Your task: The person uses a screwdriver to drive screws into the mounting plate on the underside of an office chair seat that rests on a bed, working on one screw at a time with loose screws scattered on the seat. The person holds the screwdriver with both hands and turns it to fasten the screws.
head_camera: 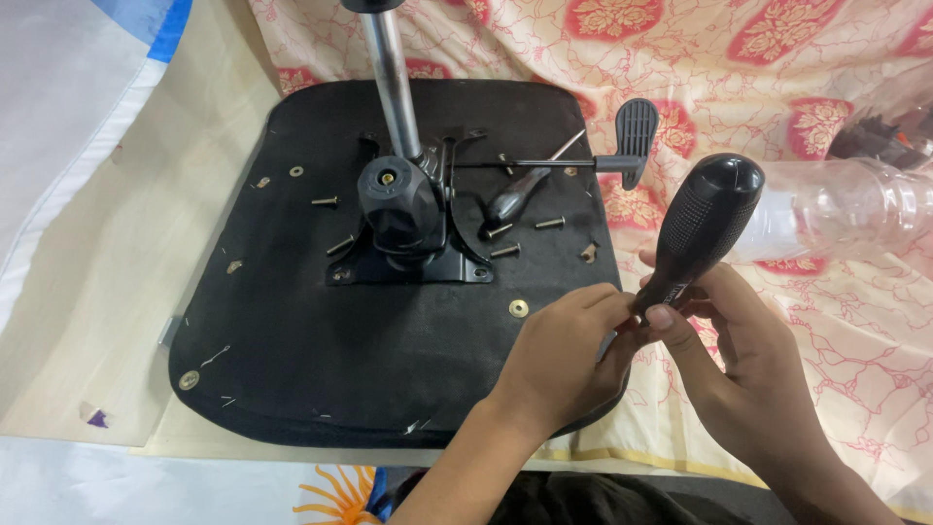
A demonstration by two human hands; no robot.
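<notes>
Far out to the left of my hands lies the upturned black chair seat point(292, 321), flat on the patterned cloth point(836, 321), its underside facing me. Up beyond my left hand the black mounting plate point(413, 262) sits bolted to the seat, with the round black knob point(397, 199) on top and the shiny metal gas cylinder point(394, 83) rising away from me. Loose screws point(505, 251) are scattered just beyond my left hand around the plate, and a brass washer point(519, 308) lies just above my left knuckles. A second screwdriver point(520, 194) with a dark handle lies on the seat beside the plate, further off, and the black lever paddle point(634, 131) sticks out past it on its thin rod.

Now my left hand point(564, 355): fingers curled in and pinched together at the tips, closed on the metal shaft right below the handle, resting over the seat's near edge. Touching it on the right, my right hand point(734, 350) is wrapped around the lower end of the big black screwdriver point(695, 228), thumb pressed on the collar; the ribbed handle tilts up and away to the right above both hands. The bit point(606, 345) pokes out grey beneath my left fingers. Further right, beyond my right hand, a clear plastic bottle point(855, 209) lies on its side on the cloth
</notes>
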